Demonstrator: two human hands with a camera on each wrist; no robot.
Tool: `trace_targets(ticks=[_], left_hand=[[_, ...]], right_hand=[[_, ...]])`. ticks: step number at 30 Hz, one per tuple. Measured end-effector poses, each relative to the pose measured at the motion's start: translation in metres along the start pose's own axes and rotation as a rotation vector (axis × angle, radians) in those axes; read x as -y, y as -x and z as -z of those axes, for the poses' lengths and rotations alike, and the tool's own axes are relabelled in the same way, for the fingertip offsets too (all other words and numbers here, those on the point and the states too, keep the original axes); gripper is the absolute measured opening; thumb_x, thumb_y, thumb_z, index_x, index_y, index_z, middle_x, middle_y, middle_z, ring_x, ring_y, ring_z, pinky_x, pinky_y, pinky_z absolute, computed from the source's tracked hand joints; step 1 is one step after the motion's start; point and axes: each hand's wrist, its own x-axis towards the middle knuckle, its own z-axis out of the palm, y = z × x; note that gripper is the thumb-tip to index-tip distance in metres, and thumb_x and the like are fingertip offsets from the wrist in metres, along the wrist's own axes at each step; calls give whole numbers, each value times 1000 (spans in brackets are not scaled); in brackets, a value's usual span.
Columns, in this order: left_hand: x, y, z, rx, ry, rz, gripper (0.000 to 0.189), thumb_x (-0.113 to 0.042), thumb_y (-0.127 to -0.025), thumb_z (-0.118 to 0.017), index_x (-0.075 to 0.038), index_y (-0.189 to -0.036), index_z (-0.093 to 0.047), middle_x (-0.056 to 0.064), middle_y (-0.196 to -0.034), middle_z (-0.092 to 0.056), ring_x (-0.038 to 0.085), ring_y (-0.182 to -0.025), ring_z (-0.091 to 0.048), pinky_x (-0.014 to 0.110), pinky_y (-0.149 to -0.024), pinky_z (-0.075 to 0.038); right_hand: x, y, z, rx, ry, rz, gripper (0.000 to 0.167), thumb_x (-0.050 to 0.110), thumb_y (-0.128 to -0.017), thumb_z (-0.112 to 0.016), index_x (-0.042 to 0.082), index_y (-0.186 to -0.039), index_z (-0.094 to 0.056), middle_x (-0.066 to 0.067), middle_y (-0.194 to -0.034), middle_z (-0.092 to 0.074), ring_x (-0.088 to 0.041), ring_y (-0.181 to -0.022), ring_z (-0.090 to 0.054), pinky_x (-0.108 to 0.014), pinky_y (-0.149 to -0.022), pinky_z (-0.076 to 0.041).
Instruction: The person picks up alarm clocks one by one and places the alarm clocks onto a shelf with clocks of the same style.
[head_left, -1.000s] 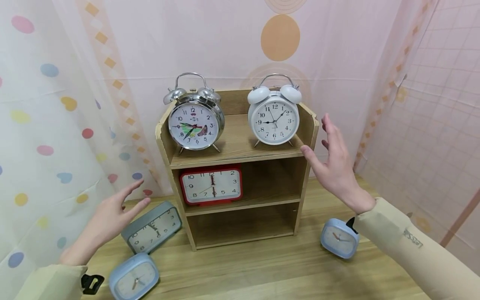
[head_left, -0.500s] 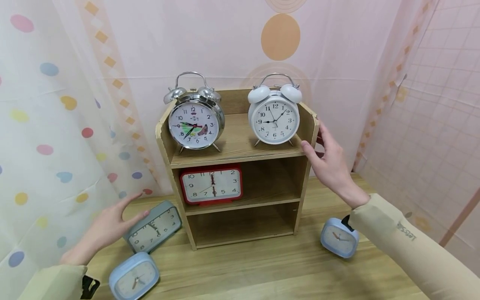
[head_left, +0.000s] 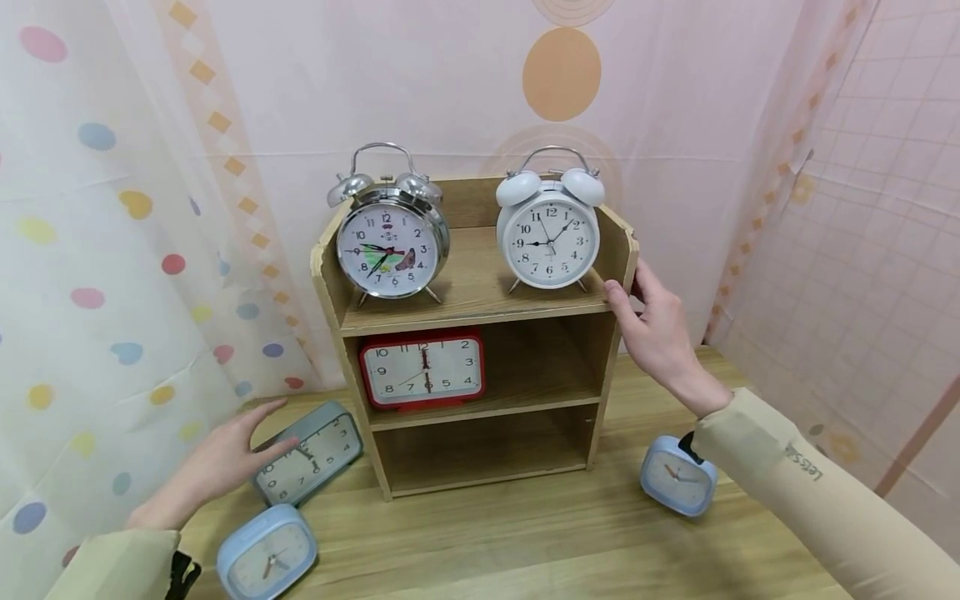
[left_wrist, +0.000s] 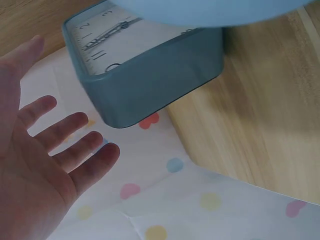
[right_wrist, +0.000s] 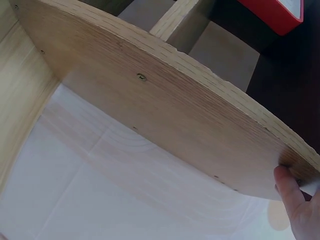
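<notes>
A small wooden shelf (head_left: 480,315) stands on the table. My right hand (head_left: 662,337) holds its right side panel (right_wrist: 150,100) near the top, thumb at the front edge and fingers on the outer face. My left hand (head_left: 217,462) hovers with spread fingers beside a grey-green rectangular clock (head_left: 315,458); the left wrist view shows a gap between the fingers (left_wrist: 75,150) and that clock. A silver twin-bell alarm clock (head_left: 390,250) and a white twin-bell alarm clock (head_left: 551,242) stand on the top shelf. Below sits a red rectangular clock (head_left: 423,371).
A light blue clock (head_left: 268,554) lies at the front left, close to the grey-green one. Another light blue clock (head_left: 677,477) is right of the shelf, under my right sleeve. Patterned curtains (head_left: 112,292) enclose the back and sides of the wooden table (head_left: 487,542).
My right hand has moved left and down slightly, onto the shelf's side panel. My left hand has lowered toward the grey-green clock. The clocks and shelf have stayed in place.
</notes>
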Motion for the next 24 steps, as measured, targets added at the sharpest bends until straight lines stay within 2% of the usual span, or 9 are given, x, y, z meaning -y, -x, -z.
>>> trace_targets(ticks=[3,5,12,15,19,22,24], left_hand=[[2,1,-1,28,1,4,80,-45,-98,-71,7,-152,-45,43,-146,-52,65,-125,-56,74,-96,-51],[4,1,-2,44,3,7,81,-45,-98,-72,8,-153,-44,44,-144,-53,64,-121,-59,73,-94,-53],[13,-2,-7,82,1,-6,84,-41,-95,-75,11,-152,-42,45,-142,-54,63,-120,-61,71,-93,-54],[17,-3,-10,101,5,-15,85,-39,-94,-78,13,-151,-42,44,-136,-59,60,-116,-64,69,-92,-55],[20,-4,-13,111,2,-20,82,-36,-91,-81,14,-147,-46,31,-116,-74,43,-101,-73,60,-89,-59],[19,-6,-14,106,-4,-25,77,-33,-89,-83,11,-144,-51,16,-104,-78,26,-92,-72,49,-82,-59],[18,-7,-15,101,-5,-29,74,-32,-88,-84,10,-142,-54,12,-102,-77,21,-89,-70,44,-79,-57]], right_hand=[[-2,1,-1,-4,30,17,38,23,-110,-52,1,-141,-57,-24,-130,-73,-35,-125,-71,-44,-96,-63],[-3,1,-1,-9,42,28,38,22,-110,-52,0,-141,-57,-25,-130,-73,-38,-126,-71,-54,-96,-62],[-3,0,-1,-24,59,64,36,19,-110,-53,-2,-139,-59,-28,-128,-73,-42,-123,-72,-57,-96,-62],[-2,0,-1,-24,62,81,35,19,-110,-53,-2,-137,-60,-28,-128,-74,-42,-122,-72,-58,-95,-62],[-5,0,-3,-28,61,84,34,18,-110,-54,-2,-135,-61,-27,-126,-74,-39,-120,-73,-56,-95,-62],[-6,0,-3,-31,59,84,33,18,-109,-54,-3,-134,-61,-26,-125,-75,-38,-119,-73,-55,-95,-62],[-6,0,-2,-33,58,84,32,18,-109,-53,-2,-133,-61,-27,-125,-75,-38,-119,-73,-56,-95,-62]])
